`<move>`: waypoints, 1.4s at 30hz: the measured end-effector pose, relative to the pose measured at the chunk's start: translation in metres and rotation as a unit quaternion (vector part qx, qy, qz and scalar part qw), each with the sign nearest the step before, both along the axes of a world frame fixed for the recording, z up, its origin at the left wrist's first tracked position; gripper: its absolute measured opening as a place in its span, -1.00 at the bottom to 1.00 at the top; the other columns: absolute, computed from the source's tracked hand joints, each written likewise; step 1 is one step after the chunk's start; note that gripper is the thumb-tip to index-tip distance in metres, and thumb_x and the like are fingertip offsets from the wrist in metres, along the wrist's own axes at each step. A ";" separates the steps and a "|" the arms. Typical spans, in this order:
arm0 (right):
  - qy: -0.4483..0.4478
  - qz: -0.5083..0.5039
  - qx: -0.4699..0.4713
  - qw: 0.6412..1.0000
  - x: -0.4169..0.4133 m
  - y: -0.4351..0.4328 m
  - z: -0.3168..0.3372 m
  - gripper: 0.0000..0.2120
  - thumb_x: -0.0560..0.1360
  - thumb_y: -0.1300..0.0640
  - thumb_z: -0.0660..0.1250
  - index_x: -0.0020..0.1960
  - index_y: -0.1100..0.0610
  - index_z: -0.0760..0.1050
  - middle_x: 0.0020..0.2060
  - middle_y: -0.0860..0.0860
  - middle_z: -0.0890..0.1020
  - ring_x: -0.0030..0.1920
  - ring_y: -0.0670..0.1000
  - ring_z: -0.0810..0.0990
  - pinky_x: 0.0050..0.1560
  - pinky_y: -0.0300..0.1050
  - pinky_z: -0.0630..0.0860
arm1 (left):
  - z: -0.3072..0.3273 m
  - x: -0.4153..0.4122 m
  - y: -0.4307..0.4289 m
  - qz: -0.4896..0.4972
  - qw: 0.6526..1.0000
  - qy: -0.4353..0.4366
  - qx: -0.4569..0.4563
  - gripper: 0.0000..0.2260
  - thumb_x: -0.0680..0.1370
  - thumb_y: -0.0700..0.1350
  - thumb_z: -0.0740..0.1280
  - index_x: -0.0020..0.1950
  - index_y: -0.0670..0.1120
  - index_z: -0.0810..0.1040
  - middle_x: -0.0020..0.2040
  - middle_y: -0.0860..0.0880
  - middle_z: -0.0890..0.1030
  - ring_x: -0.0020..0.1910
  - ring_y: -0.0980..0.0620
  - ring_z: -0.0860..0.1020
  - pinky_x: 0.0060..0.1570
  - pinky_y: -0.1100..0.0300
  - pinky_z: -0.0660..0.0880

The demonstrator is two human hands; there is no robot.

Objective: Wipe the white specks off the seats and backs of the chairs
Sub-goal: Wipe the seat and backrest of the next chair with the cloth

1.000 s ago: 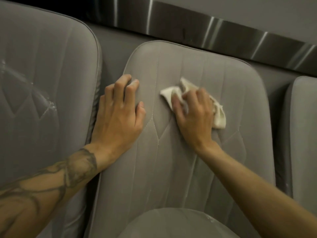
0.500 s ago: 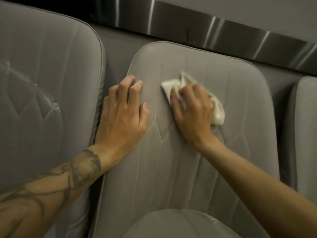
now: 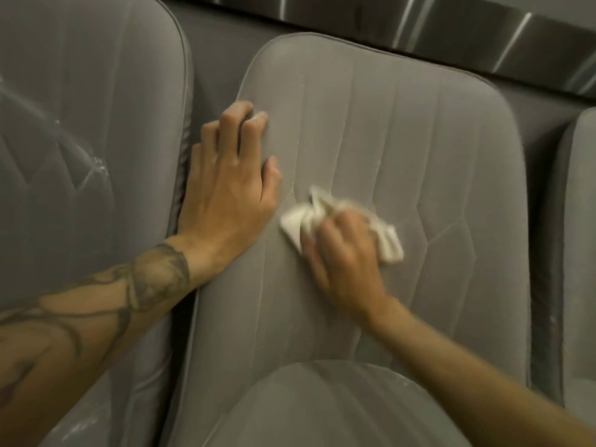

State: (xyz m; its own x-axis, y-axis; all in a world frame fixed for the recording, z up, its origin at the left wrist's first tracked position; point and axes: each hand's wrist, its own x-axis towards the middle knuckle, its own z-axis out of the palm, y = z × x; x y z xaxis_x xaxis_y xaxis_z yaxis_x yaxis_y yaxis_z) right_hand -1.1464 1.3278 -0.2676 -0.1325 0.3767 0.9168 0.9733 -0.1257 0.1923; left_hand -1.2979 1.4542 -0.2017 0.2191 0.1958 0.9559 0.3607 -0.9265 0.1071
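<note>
The right hand [image 3: 345,253] grips a crumpled white cloth [image 3: 388,245], fingers [image 3: 325,230] curled over it, against the middle of the centre chair back [image 3: 403,124], toward its left edge. The left hand [image 3: 225,188] rests flat, holding nothing, on that left edge, just beside the cloth. Plain white streaks [image 3: 93,167] mark the left chair [image 3: 80,91], beyond the left hand, so I judge the cloth's next reach lies leftward

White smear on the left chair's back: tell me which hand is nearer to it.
Left. The left hand rests on the middle chair at its edge, right of the smear; the right hand grips a cloth farther right.
</note>
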 end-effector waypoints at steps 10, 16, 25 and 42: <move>0.048 -0.075 0.129 0.988 0.017 0.011 0.067 -0.75 0.65 0.00 0.27 -0.08 0.17 0.45 -0.13 0.12 0.47 -0.15 0.12 0.45 -0.17 0.01 0.39 | 0.002 0.000 0.001 0.001 1.000 -0.004 -0.001 -0.58 0.62 -0.07 0.24 0.45 -0.19 0.37 0.46 -0.21 0.37 0.25 -0.27 0.41 0.19 -0.23 0.42; -0.002 0.038 -0.106 0.994 -0.008 -0.014 -0.046 -0.86 0.64 0.09 0.26 -0.01 0.16 0.47 -0.10 0.16 0.49 -0.15 0.15 0.43 -0.11 0.08 0.39 | 0.002 0.000 0.001 0.002 1.000 0.002 -0.001 -0.58 0.62 -0.06 0.23 0.45 -0.18 0.38 0.47 -0.21 0.37 0.26 -0.27 0.41 0.19 -0.22 0.41; -0.003 -0.017 -0.045 0.999 0.016 -0.017 -0.003 -0.89 0.64 0.05 0.29 0.02 0.09 0.44 -0.07 0.09 0.49 -0.13 0.15 0.45 -0.11 0.05 0.38 | 0.002 0.001 0.001 -0.002 1.000 -0.001 0.002 -0.58 0.63 -0.06 0.24 0.45 -0.18 0.37 0.46 -0.21 0.37 0.26 -0.26 0.42 0.20 -0.19 0.43; 0.016 -0.032 0.016 0.999 0.007 0.000 0.018 -0.85 0.64 0.04 0.27 -0.01 0.12 0.44 -0.07 0.11 0.46 -0.10 0.14 0.43 -0.08 0.02 0.34 | 0.003 -0.001 0.001 -0.005 1.000 -0.004 -0.001 -0.58 0.63 -0.06 0.23 0.46 -0.18 0.37 0.47 -0.21 0.37 0.27 -0.26 0.41 0.20 -0.20 0.42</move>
State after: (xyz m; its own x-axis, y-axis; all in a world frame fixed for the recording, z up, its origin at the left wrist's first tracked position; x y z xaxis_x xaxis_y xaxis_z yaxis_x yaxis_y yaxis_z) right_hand -1.1399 1.3274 -0.2492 -0.0803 0.3535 0.9320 0.9685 -0.1934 0.1568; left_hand -1.2985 1.4552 -0.1984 0.2135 0.1960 0.9571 0.3515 -0.9295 0.1120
